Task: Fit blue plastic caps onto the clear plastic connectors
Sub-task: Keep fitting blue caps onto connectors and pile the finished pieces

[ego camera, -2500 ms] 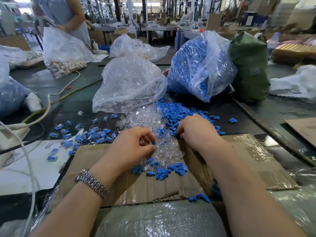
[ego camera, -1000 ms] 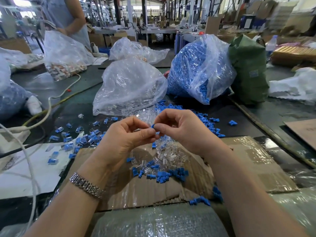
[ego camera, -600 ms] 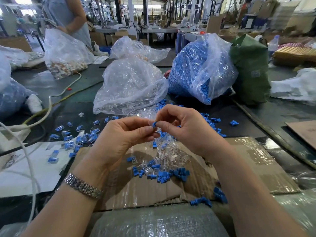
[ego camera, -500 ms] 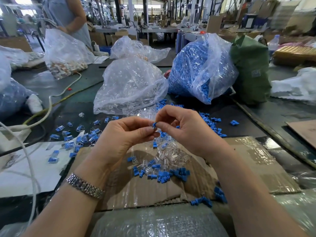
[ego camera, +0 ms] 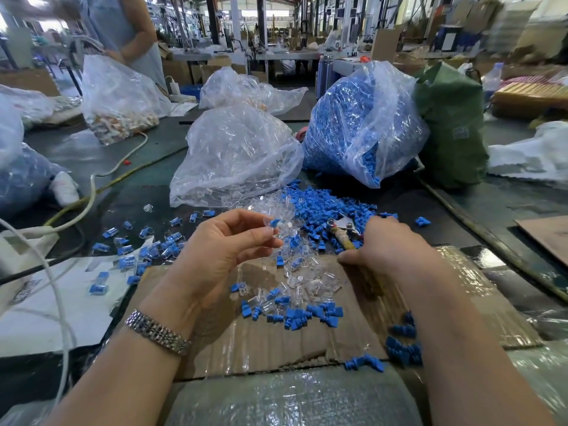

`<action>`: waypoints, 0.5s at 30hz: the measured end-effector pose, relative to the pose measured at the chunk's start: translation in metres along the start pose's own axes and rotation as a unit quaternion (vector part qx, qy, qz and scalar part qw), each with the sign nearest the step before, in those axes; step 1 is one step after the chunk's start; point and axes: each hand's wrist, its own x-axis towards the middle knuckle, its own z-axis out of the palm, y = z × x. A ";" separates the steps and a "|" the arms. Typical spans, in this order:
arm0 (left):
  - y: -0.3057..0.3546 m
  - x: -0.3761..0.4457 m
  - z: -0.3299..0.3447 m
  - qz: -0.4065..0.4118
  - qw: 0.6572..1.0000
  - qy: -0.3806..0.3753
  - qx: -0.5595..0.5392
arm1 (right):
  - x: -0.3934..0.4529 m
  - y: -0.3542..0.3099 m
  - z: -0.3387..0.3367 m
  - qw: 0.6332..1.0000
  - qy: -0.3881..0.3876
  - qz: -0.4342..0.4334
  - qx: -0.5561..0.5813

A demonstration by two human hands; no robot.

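Left hand (ego camera: 227,241) pinches capped connector (ego camera: 274,224): fitting judged done. Right hand (ego camera: 381,244), curled among caps (ego camera: 322,207); grip unclear. Next: drop left, fetch parts.

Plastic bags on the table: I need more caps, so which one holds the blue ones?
The clear plastic bag beside the green sack; it alone is packed with blue caps.

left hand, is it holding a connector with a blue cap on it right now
Yes, the left hand pinches a clear connector with a blue cap showing at its tip, raised above the loose pile.
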 end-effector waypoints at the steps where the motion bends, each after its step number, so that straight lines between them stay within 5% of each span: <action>1: 0.000 0.001 0.000 -0.001 1.000 0.000 0.001 | 0.000 -0.001 0.002 1.000 -0.002 -0.001 -0.003; 6: -0.001 0.001 0.000 -0.010 1.000 0.011 -0.011 | 0.003 -0.001 0.004 0.999 0.032 -0.020 0.035; 11: 0.001 0.002 -0.002 -0.026 0.995 0.055 -0.075 | 0.003 -0.001 -0.008 0.955 0.018 -0.066 0.287; 15: 0.003 0.002 -0.001 -0.033 0.991 0.069 -0.108 | -0.010 -0.004 -0.015 0.839 -0.218 -0.167 0.470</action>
